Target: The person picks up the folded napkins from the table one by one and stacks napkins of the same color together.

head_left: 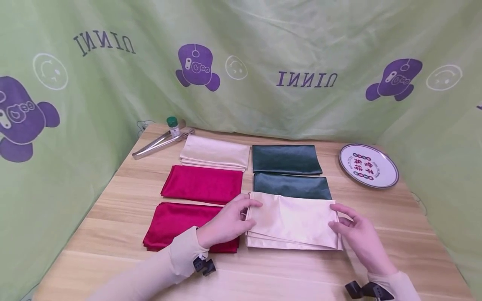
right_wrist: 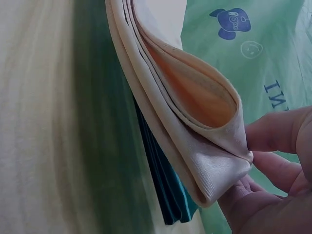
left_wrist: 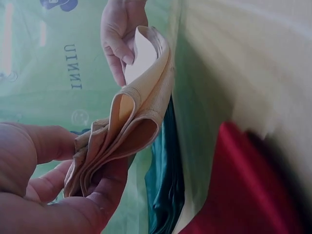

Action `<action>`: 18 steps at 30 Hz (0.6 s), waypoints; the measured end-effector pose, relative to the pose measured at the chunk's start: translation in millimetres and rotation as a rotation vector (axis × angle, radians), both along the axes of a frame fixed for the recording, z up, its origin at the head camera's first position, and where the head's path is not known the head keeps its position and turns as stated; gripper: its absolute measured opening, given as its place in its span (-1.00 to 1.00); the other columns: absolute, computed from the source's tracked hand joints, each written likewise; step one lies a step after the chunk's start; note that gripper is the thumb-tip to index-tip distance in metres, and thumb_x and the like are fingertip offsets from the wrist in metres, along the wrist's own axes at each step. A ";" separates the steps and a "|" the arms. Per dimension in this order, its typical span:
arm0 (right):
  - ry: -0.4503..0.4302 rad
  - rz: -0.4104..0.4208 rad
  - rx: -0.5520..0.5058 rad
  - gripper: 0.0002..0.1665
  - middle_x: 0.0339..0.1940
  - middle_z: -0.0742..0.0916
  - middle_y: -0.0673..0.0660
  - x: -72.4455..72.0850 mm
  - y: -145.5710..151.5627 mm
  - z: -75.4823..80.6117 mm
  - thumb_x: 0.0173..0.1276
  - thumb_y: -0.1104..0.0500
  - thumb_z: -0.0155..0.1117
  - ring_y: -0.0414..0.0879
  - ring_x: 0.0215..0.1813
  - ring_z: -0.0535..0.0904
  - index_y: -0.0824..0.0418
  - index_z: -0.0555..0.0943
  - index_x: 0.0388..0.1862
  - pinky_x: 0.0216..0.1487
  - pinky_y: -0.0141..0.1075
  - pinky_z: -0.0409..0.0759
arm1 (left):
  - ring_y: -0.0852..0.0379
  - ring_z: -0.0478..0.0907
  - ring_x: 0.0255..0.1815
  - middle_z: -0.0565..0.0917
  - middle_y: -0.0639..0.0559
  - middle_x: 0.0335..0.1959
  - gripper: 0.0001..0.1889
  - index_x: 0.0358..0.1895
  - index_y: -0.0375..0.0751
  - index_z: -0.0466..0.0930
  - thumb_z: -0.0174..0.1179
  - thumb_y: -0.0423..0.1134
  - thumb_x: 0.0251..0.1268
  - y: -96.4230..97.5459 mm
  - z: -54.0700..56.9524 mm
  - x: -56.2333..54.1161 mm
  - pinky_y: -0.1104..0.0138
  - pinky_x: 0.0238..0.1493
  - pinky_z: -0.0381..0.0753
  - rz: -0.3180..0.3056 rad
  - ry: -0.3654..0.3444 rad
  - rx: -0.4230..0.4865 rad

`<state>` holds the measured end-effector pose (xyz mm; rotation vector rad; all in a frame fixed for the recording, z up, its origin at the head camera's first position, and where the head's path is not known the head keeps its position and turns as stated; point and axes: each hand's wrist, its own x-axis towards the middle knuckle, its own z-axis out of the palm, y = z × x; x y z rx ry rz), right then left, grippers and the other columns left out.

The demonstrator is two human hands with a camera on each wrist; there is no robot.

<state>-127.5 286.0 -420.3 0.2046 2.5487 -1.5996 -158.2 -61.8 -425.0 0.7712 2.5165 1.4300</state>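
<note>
A folded cream satin cloth (head_left: 295, 219) is held between both hands at the front right of the group of cloths. My left hand (head_left: 233, 217) pinches its left edge; in the left wrist view, thumb and fingers clasp several layers of the cream cloth (left_wrist: 141, 105). On the opposite edge my right hand (head_left: 357, 234) pinches the cloth (right_wrist: 214, 161) between thumb and fingers. The layers bow open into loops at the ends. Behind it lies a folded dark green cloth (head_left: 291, 184), partly covered. Under my left forearm is a folded red cloth (head_left: 184, 223).
Farther back lie another red cloth (head_left: 205, 184), a cream cloth (head_left: 216, 151) and a second green cloth (head_left: 286, 159). Metal tongs (head_left: 154, 146) and a green-capped bottle (head_left: 173, 126) sit back left. A round plate (head_left: 369, 166) is at the right. Green curtain (head_left: 263, 108) surrounds the table.
</note>
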 end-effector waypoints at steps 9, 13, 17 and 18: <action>0.020 0.050 0.051 -0.32 0.32 0.47 0.26 -21.8 -15.1 9.6 0.32 0.13 0.37 -0.16 0.02 0.57 0.21 0.41 0.39 -0.09 -0.43 0.55 | 0.08 0.43 0.09 0.47 -0.01 0.11 -0.55 0.19 -0.24 0.56 0.28 -0.42 0.19 -18.8 6.5 -16.5 0.31 0.01 0.57 0.019 0.002 0.082; 0.007 0.068 0.051 -0.33 0.32 0.46 0.25 -33.3 -25.4 12.8 0.32 0.11 0.37 -0.01 0.06 0.53 0.18 0.42 0.38 -0.07 -0.39 0.54 | 0.06 0.42 0.12 0.48 -0.04 0.12 -0.54 0.19 -0.26 0.56 0.27 -0.44 0.18 -30.5 10.8 -24.9 0.29 0.05 0.56 0.043 0.022 0.072; 0.011 0.076 0.025 -0.37 0.21 0.51 0.24 -46.2 -39.4 12.8 0.31 0.14 0.37 0.05 0.00 0.51 0.17 0.45 0.35 -0.11 -0.35 0.57 | 0.03 0.48 0.07 0.48 -0.08 0.15 -0.54 0.21 -0.30 0.55 0.26 -0.45 0.19 -44.4 16.8 -33.5 0.28 0.00 0.59 0.058 0.029 0.071; 0.021 0.077 0.020 -0.38 0.17 0.53 0.24 -49.7 -43.4 12.6 0.31 0.15 0.37 0.03 -0.02 0.52 0.17 0.46 0.34 -0.13 -0.35 0.57 | 0.03 0.48 0.08 0.47 -0.10 0.16 -0.54 0.21 -0.31 0.55 0.25 -0.46 0.19 -48.2 17.9 -36.1 0.28 0.00 0.59 0.062 0.032 0.078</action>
